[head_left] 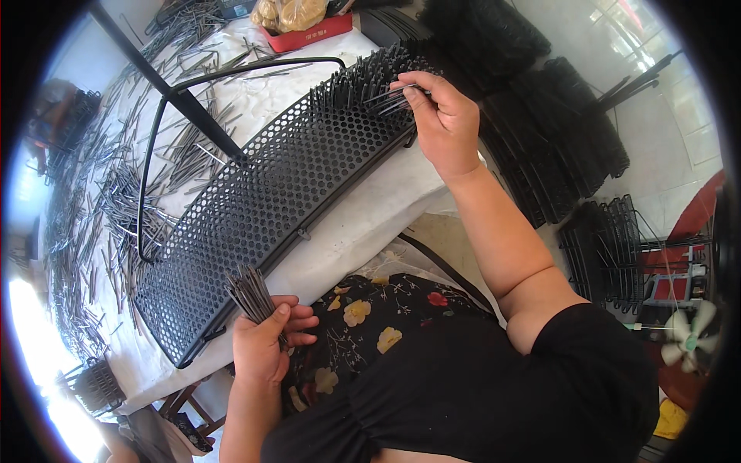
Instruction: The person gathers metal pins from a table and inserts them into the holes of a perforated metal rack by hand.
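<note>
A long black perforated tray (239, 216) with a honeycomb of round holes lies slantwise across the table. At its far right end, many thin dark rods (351, 81) stand upright, packed in the holes. My right hand (444, 116) pinches a few thin dark rods (390, 100) between thumb and fingers, right beside the standing ones. Close to the tray's near edge, my left hand (266, 336) is closed around a thick bundle of the same dark rods (253, 293), their ends pointing up and away from me. Whether any rod in my right hand touches a hole cannot be made out.
Loose rods (131, 224) lie scattered over the white-covered table (363, 208). A black pole (170, 85) and bent frame (239, 68) rise behind the tray. At the back stands a red box (309, 35) with a bag. Stacked black racks (540, 131) and a small fan (688, 336) are at right.
</note>
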Tool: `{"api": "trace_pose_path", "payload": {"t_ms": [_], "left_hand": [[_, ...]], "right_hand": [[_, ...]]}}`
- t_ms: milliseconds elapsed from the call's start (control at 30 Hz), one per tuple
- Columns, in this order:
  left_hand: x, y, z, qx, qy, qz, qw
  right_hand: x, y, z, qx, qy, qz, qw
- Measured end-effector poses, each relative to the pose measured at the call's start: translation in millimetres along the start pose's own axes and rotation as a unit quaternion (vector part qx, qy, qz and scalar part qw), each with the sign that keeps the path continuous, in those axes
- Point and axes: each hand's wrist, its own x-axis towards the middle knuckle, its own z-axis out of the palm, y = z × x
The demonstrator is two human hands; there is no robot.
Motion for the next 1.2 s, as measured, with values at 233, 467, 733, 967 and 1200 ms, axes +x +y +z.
{"api": "trace_pose_path", "payload": {"t_ms": [233,467,733,967,1200], "left_hand": [[-2.4,-0.5,0.2,-0.001,0.000,-0.001,1.000],[-1.3,0.5,1.8,-0.004,0.009,0.000,1.000],[-2.0,-2.9,0.6,-0.016,-0.009,0.003,1.000],[-2.6,-4.5,1.0,0.003,-0.005,0.000,1.000],[-4.8,-4.4,2.0,0.006,0.013,0.003,1.000]], "right_hand": [[7.7,-10.8,-2.3,-0.043,-0.063,-0.074,0.994],[-3.6,-3.8,-4.3,-0.012,-0.041,-0.012,0.999],[1.5,-9.4,-8.5,-0.074,-0.098,-0.126,0.984],[7.9,-7.6,-2.7,-0.059,-0.112,-0.091,0.988],[19.9,1.6,8.4,-0.128,-0.117,-0.119,0.978]]}}
